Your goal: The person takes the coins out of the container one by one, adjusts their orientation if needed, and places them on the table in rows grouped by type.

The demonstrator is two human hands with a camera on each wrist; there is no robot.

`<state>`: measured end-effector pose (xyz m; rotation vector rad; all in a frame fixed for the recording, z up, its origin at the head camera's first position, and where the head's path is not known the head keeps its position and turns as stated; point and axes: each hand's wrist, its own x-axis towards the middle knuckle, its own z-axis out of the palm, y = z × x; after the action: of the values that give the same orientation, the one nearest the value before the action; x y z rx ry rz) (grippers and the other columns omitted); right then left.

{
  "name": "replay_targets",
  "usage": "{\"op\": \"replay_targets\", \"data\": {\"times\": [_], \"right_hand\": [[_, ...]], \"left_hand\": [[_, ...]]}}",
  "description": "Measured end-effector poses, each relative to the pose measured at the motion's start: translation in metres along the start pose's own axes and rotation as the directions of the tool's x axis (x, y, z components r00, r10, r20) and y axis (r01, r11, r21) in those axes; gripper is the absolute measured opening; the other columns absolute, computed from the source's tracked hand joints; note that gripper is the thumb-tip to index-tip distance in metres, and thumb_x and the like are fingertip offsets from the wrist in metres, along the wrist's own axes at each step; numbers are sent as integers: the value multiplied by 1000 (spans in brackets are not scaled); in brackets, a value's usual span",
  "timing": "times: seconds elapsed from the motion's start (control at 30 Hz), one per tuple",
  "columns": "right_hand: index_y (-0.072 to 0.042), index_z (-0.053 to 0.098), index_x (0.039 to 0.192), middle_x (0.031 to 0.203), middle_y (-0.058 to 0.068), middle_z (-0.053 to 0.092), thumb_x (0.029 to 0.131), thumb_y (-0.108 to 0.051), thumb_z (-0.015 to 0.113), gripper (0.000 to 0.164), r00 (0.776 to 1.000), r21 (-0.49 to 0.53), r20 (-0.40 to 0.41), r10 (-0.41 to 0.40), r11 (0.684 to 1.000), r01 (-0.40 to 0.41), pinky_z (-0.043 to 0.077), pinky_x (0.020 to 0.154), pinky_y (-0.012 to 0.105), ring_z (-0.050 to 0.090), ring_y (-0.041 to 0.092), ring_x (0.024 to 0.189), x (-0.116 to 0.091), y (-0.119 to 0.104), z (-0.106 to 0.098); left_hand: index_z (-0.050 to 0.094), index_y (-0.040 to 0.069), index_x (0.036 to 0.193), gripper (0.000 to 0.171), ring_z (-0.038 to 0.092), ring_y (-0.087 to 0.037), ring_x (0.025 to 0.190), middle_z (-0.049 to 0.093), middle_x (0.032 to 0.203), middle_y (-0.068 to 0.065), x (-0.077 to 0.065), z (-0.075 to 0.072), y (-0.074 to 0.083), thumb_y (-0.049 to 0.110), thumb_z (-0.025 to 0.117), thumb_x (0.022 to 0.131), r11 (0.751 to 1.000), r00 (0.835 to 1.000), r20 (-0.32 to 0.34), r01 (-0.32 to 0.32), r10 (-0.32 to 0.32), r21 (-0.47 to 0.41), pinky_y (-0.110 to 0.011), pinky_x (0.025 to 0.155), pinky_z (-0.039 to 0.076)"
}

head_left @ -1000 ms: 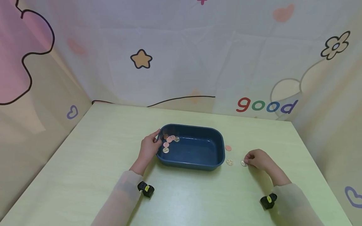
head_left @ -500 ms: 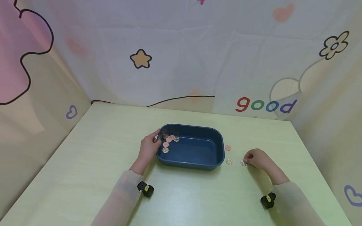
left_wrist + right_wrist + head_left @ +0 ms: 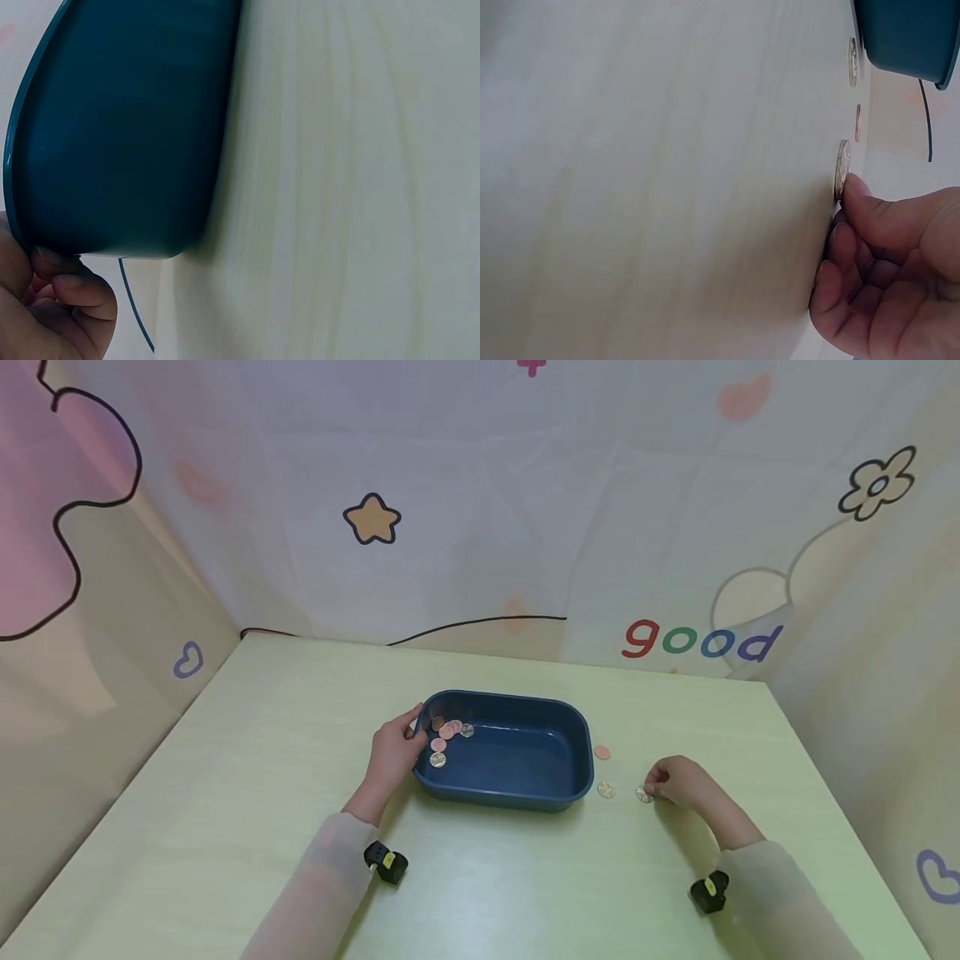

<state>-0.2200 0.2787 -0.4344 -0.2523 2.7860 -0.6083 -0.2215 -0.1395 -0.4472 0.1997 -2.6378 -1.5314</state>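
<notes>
- Biggest first: the pale table [image 3: 517,885] ran under everything, its smooth top leaving little gap beneath a flat coin, so the edge seemed the place to work.
- Next, the blue tub [image 3: 517,756]! Upright near mid-table, and best kept steady, I judged, with only a light hold.
- There at the tub's 9 o'clock was the left hand [image 3: 395,750], thumb and fingers pinching the rim.
- And the right hand [image 3: 681,781], well out toward 4 o'clock: fingers bent, thumb and forefinger almost together, pinching the near edge of the outermost coin [image 3: 843,166]. A good pinch called for the thumb on top, a fingertip under the edge, then a gentle tilt; pressing hard risked skidding it.
- Two more lay just beside the tub: a pink coin [image 3: 602,752] at 3 o'clock, a pale gold coin [image 3: 606,790] nearer 4, both clear of the fingers.
- Inside, at least six loose coins [image 3: 447,732] bunched between 9 and 10 o'clock, a couple overlapping.
- Hard to call: the thumb covered part of the outermost coin, its forefinger contact was hidden, and whether it had left the table I couldn't tell. The left wrist view cut off the tub and showed none of its inside.
</notes>
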Motion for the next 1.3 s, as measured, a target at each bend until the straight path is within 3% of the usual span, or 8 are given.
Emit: {"op": "replay_targets", "data": {"times": [0.3,0.57,0.7,0.9,1.07,1.3], "right_hand": [[5,67,85,81,12,65,93,-6,68,14,1000,6,-14,-10,1000,10,41,67,29,51,18,73,-2,-1,1],[7,66,101,84,5,60,99,-12,62,19,996,204,88,27,978,-45,43,64,27,50,16,74,-1,13,-7],[8,63,110,91,9,63,101,-15,61,25,991,246,128,41,967,-72,51,69,27,56,18,80,1,13,-18],[9,60,118,105,21,68,103,-22,59,34,993,260,112,-23,966,-7,59,85,40,66,23,94,3,3,-45],[8,60,122,113,25,67,104,-24,56,37,994,219,76,-79,974,60,58,88,41,66,25,98,8,-11,-69],[6,61,121,108,17,69,104,-25,57,36,987,174,61,-148,975,136,57,87,39,66,24,96,18,-40,-89]], "left_hand": [[54,2,147,56,32,-11,54,36,61,4,-1,0,0,4,56,90,1000,1000,5,-5,5,-7,-23,53,29],[54,2,146,56,31,-11,53,35,60,4,0,0,-1,3,55,90,1000,1000,4,-12,12,-8,-23,53,28],[54,2,146,56,31,-10,53,35,60,5,0,0,-3,3,56,90,1000,1000,3,-7,7,-5,-22,52,28],[55,3,146,56,30,-10,52,34,60,5,1,0,-2,2,56,90,1000,1000,1,-14,14,-6,-22,52,27],[55,3,146,56,31,-11,53,35,61,4,1,0,-2,3,56,90,1000,1000,0,-12,12,3,-22,52,27],[55,2,146,56,32,-11,53,36,61,4,1,-1,-2,3,56,90,1000,1000,1,-14,14,-2,-23,53,28]]}}
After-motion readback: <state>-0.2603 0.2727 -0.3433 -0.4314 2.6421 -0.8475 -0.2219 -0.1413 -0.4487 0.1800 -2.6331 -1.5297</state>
